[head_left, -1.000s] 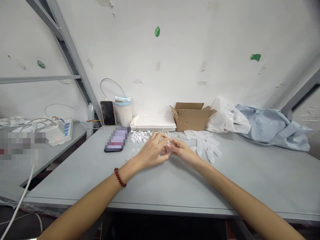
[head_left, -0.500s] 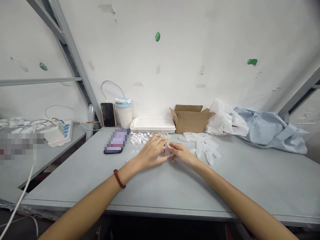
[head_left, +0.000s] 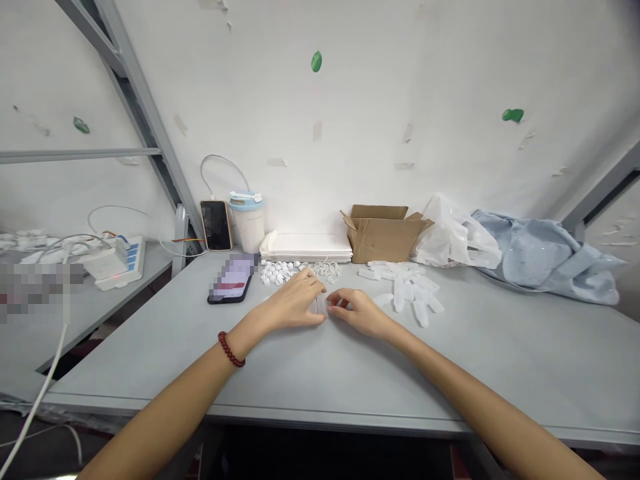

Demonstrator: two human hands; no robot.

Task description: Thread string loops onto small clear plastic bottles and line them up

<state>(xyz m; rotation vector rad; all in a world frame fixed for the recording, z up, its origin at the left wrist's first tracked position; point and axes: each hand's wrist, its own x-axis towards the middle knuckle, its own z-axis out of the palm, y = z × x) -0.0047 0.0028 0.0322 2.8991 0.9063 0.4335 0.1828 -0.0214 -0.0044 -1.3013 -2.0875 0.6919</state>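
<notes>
The grey counter (head_left: pixel 325 380) has its front edge closest. Two bare arms reach in over it. Red beads (head_left: pixel 231 349) go around the left wrist.

The left hand (head_left: pixel 293 303) is low over the counter, palm down. Its fingers curl on the far side and its thumb is on the near side, with a gap between. A small clear piece (head_left: pixel 321 305) is in that gap, right at the tips. I cannot tell if the left hand squeezes it.

The right hand (head_left: pixel 363 313) comes from the other side. Its fingers are bent, with the thumb close under them. The tips are just beside the right edge of the clear piece. I cannot tell if they touch it or pinch it. So the piece is between the two hands.

To the right, past the right hand, more clear strips (head_left: pixel 413 292) lie in a loose heap. Behind the left hand are white caps (head_left: pixel 277 272) and thin white strings (head_left: pixel 327 271), side by side. A flat phone (head_left: pixel 233 280) lies left of the caps.

Farther back, by the wall (head_left: pixel 375 100), are a cup (head_left: pixel 249 227), a white stack (head_left: pixel 307 247), a brown box (head_left: pixel 383 240) and a white bag (head_left: pixel 455 233).
</notes>
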